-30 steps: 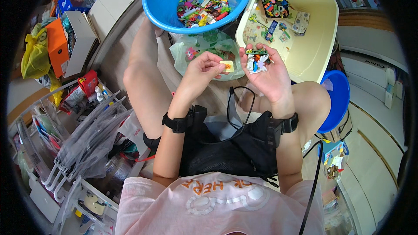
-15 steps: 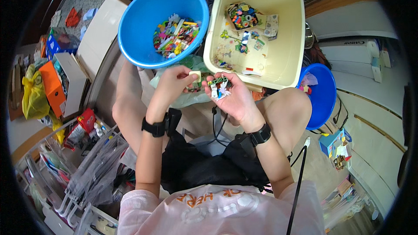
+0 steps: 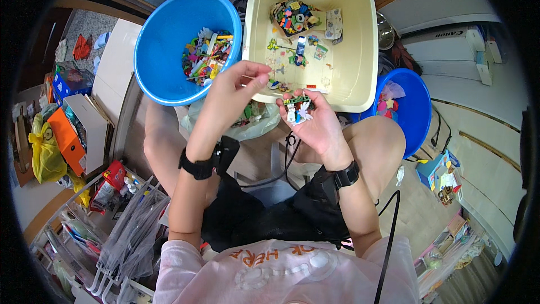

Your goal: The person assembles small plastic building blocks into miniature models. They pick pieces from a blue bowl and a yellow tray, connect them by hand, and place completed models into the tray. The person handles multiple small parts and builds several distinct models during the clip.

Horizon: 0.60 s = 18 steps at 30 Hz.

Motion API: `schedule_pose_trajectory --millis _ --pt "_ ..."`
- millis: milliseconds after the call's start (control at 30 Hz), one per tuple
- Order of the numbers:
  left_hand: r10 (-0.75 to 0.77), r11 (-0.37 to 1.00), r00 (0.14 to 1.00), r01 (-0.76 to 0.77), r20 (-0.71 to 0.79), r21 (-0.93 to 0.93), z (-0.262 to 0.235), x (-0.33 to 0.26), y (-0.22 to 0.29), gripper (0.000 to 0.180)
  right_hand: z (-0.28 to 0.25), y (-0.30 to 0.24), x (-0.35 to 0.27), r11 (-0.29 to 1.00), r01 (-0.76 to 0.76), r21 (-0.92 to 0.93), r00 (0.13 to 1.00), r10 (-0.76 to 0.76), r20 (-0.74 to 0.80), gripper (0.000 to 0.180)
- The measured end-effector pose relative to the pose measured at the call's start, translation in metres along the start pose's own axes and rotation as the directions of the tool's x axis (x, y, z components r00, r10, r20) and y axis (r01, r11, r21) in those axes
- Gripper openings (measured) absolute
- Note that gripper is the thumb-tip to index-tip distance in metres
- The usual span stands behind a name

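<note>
Well, in the head view the right hand (image 3: 319, 129) lies palm up, its grip a loose cup around a small heap of toys (image 3: 298, 111) — white, lilac, green and blue bits, resting on the palm and curled fingers, just in front of the cream tub (image 3: 351, 65). The left hand (image 3: 246, 83) is raised near that tub's left edge, fingers bent; nothing shows in its grip, but I cannot tell whether something tiny is hidden there

The toys look light and hard, probably plastic, a bit slippery against each other — a tilted palm could spill them. Thin ends may be fragile, so each is best pinched by its thickest part, with thumb and forefinger

About the hands are the blue tub (image 3: 159, 59) with its mixed pieces (image 3: 201, 63), a clear bag (image 3: 263, 130) below, and a bucket (image 3: 417, 121) at right
</note>
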<state>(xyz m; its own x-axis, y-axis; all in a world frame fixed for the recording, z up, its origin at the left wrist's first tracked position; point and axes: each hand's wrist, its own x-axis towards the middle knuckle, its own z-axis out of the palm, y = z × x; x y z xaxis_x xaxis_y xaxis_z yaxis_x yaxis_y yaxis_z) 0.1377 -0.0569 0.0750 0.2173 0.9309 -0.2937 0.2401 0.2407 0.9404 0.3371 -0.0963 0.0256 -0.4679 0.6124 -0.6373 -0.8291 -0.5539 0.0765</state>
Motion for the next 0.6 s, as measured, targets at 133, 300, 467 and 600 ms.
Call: schedule_pose_trajectory --millis 133,300,467,600 --pt "0.073 0.997 0.997 -0.073 -0.028 0.008 0.011 -0.026 -0.011 0.017 0.005 0.011 0.004 1.0 -0.006 0.011 1.0 0.006 0.011 0.019" --pt "0.311 0.932 0.951 -0.305 0.004 0.194 0.01 -0.032 -0.013 0.018 0.01 0.023 0.011 0.996 -0.081 0.022 0.995 0.079 0.058 0.021" --pt "0.336 0.917 0.94 -0.313 -0.057 0.248 0.007 -0.035 -0.013 0.021 0.015 0.036 0.018 0.999 -0.024 -0.026 1.0 0.024 0.004 0.023" --pt "0.212 0.959 0.972 -0.187 -0.102 0.211 0.007 -0.034 -0.012 0.026 0.023 0.044 0.024 0.998 0.022 -0.057 0.999 -0.023 -0.029 0.023"
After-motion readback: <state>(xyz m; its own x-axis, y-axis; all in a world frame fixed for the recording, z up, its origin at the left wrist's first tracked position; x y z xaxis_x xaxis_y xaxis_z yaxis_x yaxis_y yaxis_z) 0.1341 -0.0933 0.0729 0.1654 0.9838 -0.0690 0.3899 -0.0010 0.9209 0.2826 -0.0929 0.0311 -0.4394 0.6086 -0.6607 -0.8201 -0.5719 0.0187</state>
